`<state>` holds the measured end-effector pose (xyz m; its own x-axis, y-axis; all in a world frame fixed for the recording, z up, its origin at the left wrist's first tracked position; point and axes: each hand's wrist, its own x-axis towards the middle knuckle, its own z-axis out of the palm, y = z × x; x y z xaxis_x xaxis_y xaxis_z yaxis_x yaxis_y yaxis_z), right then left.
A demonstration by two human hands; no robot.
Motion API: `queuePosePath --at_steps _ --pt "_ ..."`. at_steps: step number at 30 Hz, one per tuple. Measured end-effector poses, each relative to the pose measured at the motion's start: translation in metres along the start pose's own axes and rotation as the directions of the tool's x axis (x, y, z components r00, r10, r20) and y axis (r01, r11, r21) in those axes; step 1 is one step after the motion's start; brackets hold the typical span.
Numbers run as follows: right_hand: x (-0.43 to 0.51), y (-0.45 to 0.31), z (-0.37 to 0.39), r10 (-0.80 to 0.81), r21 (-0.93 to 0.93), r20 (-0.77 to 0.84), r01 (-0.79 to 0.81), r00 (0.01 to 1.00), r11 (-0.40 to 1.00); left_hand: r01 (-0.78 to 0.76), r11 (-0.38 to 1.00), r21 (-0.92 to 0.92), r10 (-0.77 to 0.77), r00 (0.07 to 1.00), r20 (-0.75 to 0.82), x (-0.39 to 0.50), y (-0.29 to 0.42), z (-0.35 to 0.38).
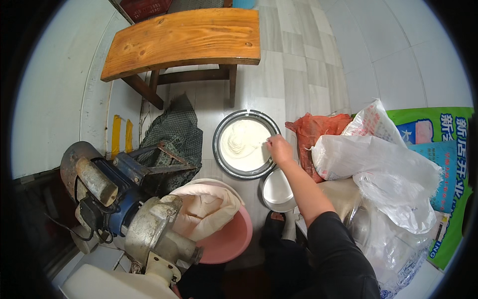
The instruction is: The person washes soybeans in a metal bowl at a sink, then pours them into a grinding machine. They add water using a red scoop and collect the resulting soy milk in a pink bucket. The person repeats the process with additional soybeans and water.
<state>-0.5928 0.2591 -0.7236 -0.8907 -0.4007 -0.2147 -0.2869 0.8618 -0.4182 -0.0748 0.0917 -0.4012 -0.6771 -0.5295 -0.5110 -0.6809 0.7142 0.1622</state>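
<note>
My right hand is over the right rim of a round dark-rimmed basin on the floor. Its fingers are curled at the basin's edge; whether they grip the rim or a small tool is not clear. A thick, creamy white mixture fills the basin, with a swirled mound left of its middle. Just below my wrist stands a metal pot with a pale inside. My left hand is not clearly visible; only a sliver of skin shows at the bottom edge, beside the grinding machine.
A motor-driven grinding machine stands at lower left, its outlet over a pink tub holding a cream cloth bag. A wooden bench is beyond the basin. Dark patterned fabric lies left; white plastic sacks and a red mesh bag lie right.
</note>
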Motion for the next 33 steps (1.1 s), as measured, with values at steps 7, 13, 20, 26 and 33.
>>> queuePosePath --at_steps 7,13,20,26,33 --pt "0.019 -0.007 0.065 0.075 -0.230 0.111 -0.047 0.991 0.972 0.014 1.000 0.023 -0.015 1.000 0.012 -0.002 0.001 -0.002" --pt "0.022 -0.013 0.065 0.064 -0.202 0.052 -0.053 0.997 0.978 0.022 0.999 0.027 -0.022 1.000 0.014 -0.002 0.005 -0.007" --pt "0.020 0.002 0.022 0.099 -0.020 -0.122 -0.102 0.988 0.995 0.023 0.999 0.029 -0.024 0.999 0.021 -0.001 0.011 -0.013" --pt "0.012 -0.007 -0.002 0.162 0.110 -0.116 -0.149 0.980 0.983 0.014 0.999 0.041 -0.014 1.000 0.015 -0.002 0.017 -0.018" --pt "0.006 0.021 -0.054 0.324 0.329 -0.256 -0.233 0.911 0.915 0.034 0.999 -0.026 -0.033 0.999 0.018 -0.002 0.011 -0.012"
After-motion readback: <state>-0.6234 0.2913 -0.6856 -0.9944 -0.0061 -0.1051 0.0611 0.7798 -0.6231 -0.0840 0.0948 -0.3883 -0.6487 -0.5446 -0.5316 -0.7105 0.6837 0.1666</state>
